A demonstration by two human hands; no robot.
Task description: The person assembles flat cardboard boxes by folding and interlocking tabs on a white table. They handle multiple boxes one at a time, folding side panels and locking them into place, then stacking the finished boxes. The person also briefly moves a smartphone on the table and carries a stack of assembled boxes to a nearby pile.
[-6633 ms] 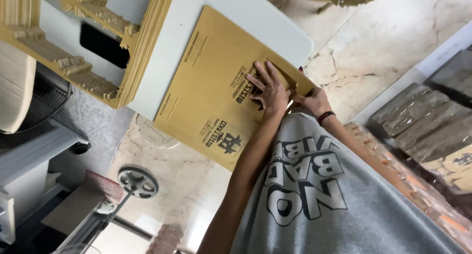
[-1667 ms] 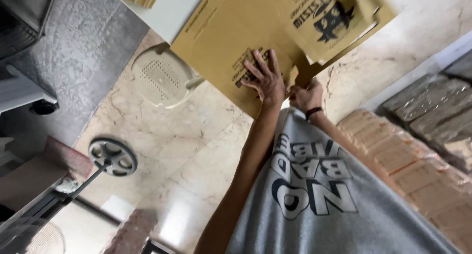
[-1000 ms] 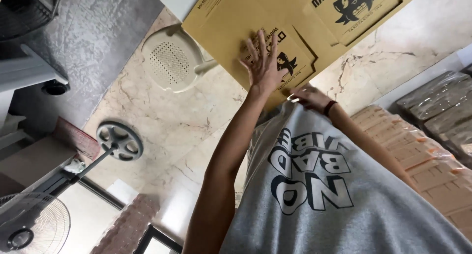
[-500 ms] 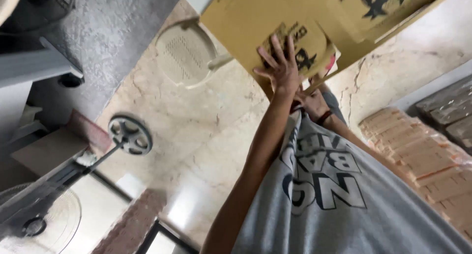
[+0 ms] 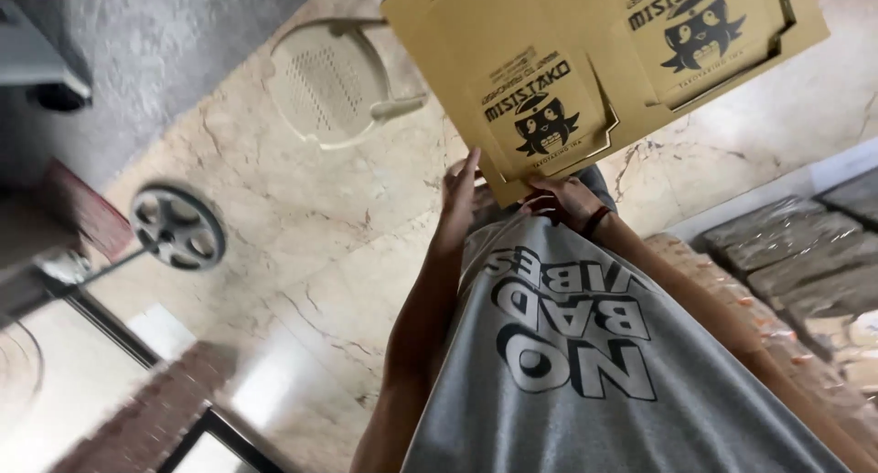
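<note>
1. The flat cardboard sheet (image 5: 585, 61) is brown, die-cut and printed with dark cartoon emblems. It is held in the air in front of the person's chest, above the marble floor (image 5: 302, 253). Nothing carries it but the two hands at its near corner.
2. The right hand (image 5: 562, 198), with a dark wristband (image 5: 596, 221), has its grip closed on that near corner, fingers curled onto the board's edge.
3. The left hand (image 5: 460, 191) is not clamped: its fingers are straight and together, laid flat against the sheet's left near edge, steadying more than holding.
4. The sheet looks light and fairly stiff, yet wide and thin. Held by one corner, its far part would likely sag or swing. The cut slits and scored lines around the emblems look like weak places where it could fold.
5. A better hold would probably be on two opposite plain edges, away from the cut-outs, with thumbs on top and fingers beneath. The surface looks matte, so slipping seems unlikely. Creasing is the greater risk.
6. Nearby, a white perforated stool (image 5: 334, 80) stands on the floor to the left. A spoked wheel (image 5: 176, 226) lies further left, and wrapped brown bundles (image 5: 786, 253) are stacked to the right.
</note>
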